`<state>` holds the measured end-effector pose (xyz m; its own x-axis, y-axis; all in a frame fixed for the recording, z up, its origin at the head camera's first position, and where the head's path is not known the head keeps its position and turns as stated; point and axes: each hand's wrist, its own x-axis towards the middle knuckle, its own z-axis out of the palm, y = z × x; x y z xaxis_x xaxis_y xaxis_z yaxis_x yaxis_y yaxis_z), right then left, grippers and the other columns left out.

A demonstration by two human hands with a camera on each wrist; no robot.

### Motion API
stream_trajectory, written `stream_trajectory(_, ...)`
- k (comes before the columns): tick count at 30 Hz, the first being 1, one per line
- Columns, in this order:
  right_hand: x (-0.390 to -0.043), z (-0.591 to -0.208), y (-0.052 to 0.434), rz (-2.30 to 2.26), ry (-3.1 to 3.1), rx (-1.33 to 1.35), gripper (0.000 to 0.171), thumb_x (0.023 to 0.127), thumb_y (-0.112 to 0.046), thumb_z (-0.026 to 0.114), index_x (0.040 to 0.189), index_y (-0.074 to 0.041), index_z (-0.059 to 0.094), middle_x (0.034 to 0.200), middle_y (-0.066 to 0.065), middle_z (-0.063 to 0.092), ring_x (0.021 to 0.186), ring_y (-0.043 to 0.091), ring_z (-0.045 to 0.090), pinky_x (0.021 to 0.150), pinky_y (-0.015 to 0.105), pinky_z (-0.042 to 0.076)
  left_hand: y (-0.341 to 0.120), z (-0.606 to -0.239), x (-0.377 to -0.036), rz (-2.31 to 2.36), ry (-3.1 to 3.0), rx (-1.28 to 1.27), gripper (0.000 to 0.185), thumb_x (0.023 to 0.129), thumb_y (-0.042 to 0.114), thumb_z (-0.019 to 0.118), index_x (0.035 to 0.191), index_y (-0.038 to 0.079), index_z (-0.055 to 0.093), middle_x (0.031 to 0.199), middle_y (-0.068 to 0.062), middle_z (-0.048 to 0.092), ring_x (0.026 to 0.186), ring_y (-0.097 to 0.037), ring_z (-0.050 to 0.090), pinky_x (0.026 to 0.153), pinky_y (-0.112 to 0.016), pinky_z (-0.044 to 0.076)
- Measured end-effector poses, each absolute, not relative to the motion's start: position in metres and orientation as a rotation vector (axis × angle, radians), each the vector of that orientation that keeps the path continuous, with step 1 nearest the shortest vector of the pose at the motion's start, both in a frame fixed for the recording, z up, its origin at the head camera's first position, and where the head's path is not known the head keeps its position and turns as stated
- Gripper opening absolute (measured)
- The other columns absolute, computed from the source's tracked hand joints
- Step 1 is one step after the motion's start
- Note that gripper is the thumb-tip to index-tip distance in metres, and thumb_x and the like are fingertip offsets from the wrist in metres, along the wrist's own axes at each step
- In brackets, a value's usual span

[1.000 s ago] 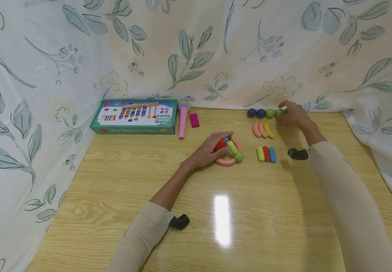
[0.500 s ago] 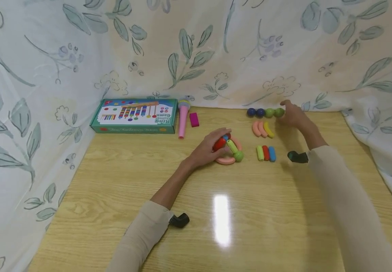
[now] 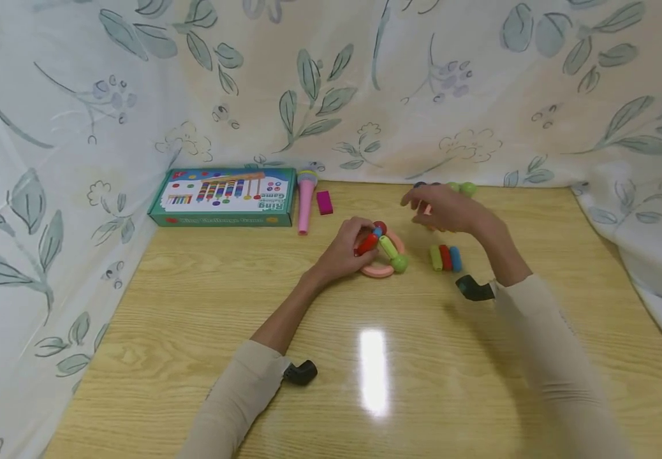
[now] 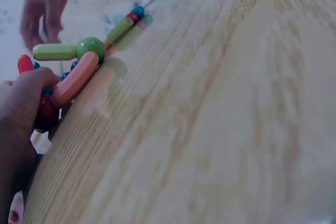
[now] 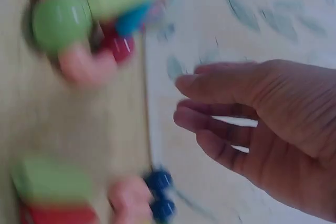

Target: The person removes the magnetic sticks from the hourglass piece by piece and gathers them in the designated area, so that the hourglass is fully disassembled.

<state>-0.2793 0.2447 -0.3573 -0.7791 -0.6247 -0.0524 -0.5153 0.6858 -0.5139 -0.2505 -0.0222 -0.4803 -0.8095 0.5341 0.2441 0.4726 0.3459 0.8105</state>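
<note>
On the table sits a joined magnetic stick-and-ball shape (image 3: 388, 247) of salmon curved sticks, red and light green straight sticks and balls, including a green one. My left hand (image 3: 345, 250) grips its left side, thumb and fingers round the red part; in the left wrist view the thumb covers some of it. My right hand (image 3: 446, 207) is in the air to the right of the shape, fingers loosely bent with nothing between them. Beneath it, salmon curved sticks are mostly hidden. The right wrist view, blurred, shows that hand (image 5: 252, 124) apart from the pieces.
Light green, red and blue straight sticks (image 3: 446, 258) lie side by side below the right hand. Green balls (image 3: 467, 189) and dark blue balls line the back edge. A pink toy microphone (image 3: 305, 204), a magenta block (image 3: 324, 203) and a game box (image 3: 222, 197) stand left.
My right hand has moved left and toward me from the row of balls, leaving the green balls there. The left hand stays at the shape, its fingers drawn in slightly.
</note>
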Motion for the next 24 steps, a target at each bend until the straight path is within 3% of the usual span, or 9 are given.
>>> stream_trajectory(5,-0.280,-0.376,0.207,-0.755,2.537,-1.096,0.033,0.096,0.004,0.069,0.128,0.004,0.065,0.120,0.021,0.071,0.103,0.035,0.070,0.090,0.049,0.060,-0.023,-0.480,-0.254,1.421,2.547,0.971,0.053,0.092,0.021,0.074,0.140,0.013,0.051,0.143,-0.008,0.053,0.128,-0.022,0.046,0.109,-0.037,0.046)
stream_trajectory(11,-0.281,-0.391,0.192,-0.759,2.561,-1.040,0.023,0.091,0.007,0.074,0.111,0.001,0.065,0.104,0.015,0.069,0.095,0.030,0.065,0.087,0.044,0.057,-0.022,-0.478,-0.252,1.298,2.631,1.018,0.059,0.094,0.022,0.074,0.147,0.004,0.053,0.147,-0.012,0.049,0.134,-0.029,0.044,0.115,-0.043,0.043)
stream_trajectory(16,-0.281,-0.398,0.190,-0.739,2.616,-1.042,0.017,0.090,0.006,0.074,0.102,-0.002,0.066,0.100,0.014,0.065,0.092,0.030,0.062,0.084,0.039,0.054,-0.022,-0.477,-0.251,1.227,2.658,1.033,0.060,0.097,0.021,0.071,0.150,0.003,0.052,0.149,-0.013,0.045,0.136,-0.031,0.041,0.116,-0.046,0.043)
stream_trajectory(24,-0.280,-0.395,0.193,-0.761,2.599,-1.113,0.021,0.093,0.007,0.071,0.110,-0.004,0.075,0.106,0.011,0.069,0.097,0.027,0.069,0.090,0.044,0.060,-0.024,-0.478,-0.251,1.260,2.623,0.976,0.059,0.097,0.022,0.069,0.152,0.005,0.052,0.151,-0.011,0.042,0.140,-0.030,0.039,0.117,-0.046,0.044)
